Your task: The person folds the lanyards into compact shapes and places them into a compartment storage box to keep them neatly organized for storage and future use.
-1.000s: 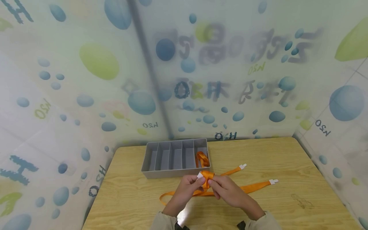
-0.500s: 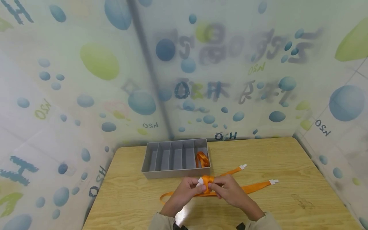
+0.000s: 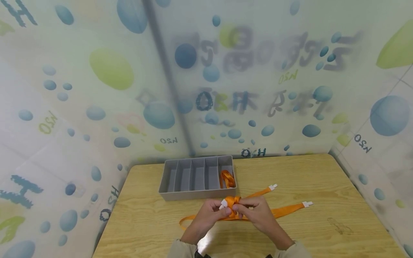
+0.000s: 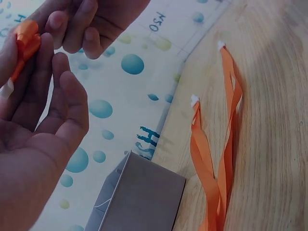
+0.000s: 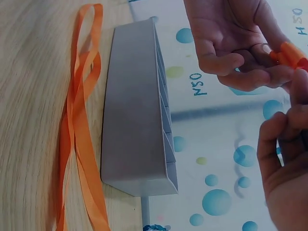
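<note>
An orange lanyard [image 3: 231, 204], wrapped into a small bundle with a white plastic clip [image 3: 223, 203] at its left end, is held between both hands over the table. My left hand [image 3: 206, 216] pinches it beside the clip, thumb in front. From the other side my right hand [image 3: 259, 212] grips the orange band with thumb and fingertips. The left wrist view shows the bundle [image 4: 29, 41] between left thumb and fingers. Two more orange lanyards [image 3: 290, 210] lie stretched on the table behind and below the hands, their white clips pointing right.
A grey tray [image 3: 196, 194] with several compartments stands at the back of the wooden table [image 3: 309, 175], just beyond the hands. Its rightmost compartment holds a coiled orange lanyard [image 3: 227, 178]. Patterned walls [image 3: 274, 86] border the table.
Both hands have sunk slightly, and the bundle with them. The band has been worked into a rounder shape as the right fingers shifted on it. Tray and table lanyards have not moved.
</note>
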The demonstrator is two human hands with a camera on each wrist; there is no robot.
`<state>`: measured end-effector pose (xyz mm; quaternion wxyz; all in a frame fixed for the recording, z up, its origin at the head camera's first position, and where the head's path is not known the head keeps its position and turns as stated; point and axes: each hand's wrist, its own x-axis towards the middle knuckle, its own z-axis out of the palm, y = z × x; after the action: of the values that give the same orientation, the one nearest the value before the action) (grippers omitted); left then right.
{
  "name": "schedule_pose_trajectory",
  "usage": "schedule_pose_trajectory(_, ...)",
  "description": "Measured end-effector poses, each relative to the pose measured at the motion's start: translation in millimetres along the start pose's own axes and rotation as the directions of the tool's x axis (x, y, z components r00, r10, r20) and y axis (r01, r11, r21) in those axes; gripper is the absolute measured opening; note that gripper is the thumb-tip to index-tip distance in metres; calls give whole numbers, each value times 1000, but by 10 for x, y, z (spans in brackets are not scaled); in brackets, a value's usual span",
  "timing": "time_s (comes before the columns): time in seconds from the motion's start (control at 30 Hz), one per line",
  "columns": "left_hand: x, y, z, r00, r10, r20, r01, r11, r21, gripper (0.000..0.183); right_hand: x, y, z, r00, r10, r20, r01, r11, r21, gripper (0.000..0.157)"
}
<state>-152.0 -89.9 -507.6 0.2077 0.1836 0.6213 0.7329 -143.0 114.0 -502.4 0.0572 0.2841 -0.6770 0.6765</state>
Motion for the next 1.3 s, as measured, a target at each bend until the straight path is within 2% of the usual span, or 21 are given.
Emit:
schedule_pose_trajectory(0.3,21,10,7,990,-11,-137,13,1000,16,44,-5,-57,-7,999,16,28,-15,999,-52,19)
schedule_pose_trajectory(0.43,20,8,10,988,-1,-152,2,1000,5,42,0,-56,17,1000,22,8,-22,999,-31,18)
schedule_pose_trajectory(0.6,20,7,16,987,2,-163,-2,1000,0,43,-1,-32,72,996,51,-67,-48,998,37,12)
schedule_pose_trajectory(0.7,23,4,17,987,-2,-162,1,1000,-7,45,-2,-19,93,995,20,-100,-22,1000,-15,14)
schedule_pose_trajectory(0.83,25,1,19,988,2,-156,-5,1000,-17,46,-5,10,105,994,-37,-100,25,992,-123,22)
schedule_pose_trajectory(0.97,29,9,24,983,-7,-186,5,1000,-13,32,-7,45,105,994,-71,-80,56,984,-169,24)
schedule_pose_trajectory(1.1,39,17,32,966,-39,-254,34,999,-22,13,-9,28,117,996,-59,-65,47,982,-183,22)
schedule_pose_trajectory(1.2,45,16,41,958,-48,-283,39,999,-38,10,-3,14,133,996,-38,-85,20,978,-206,22)
schedule_pose_trajectory(1.3,53,9,53,957,-38,-288,27,999,-44,12,11,16,153,990,-25,-140,-8,972,-233,20)
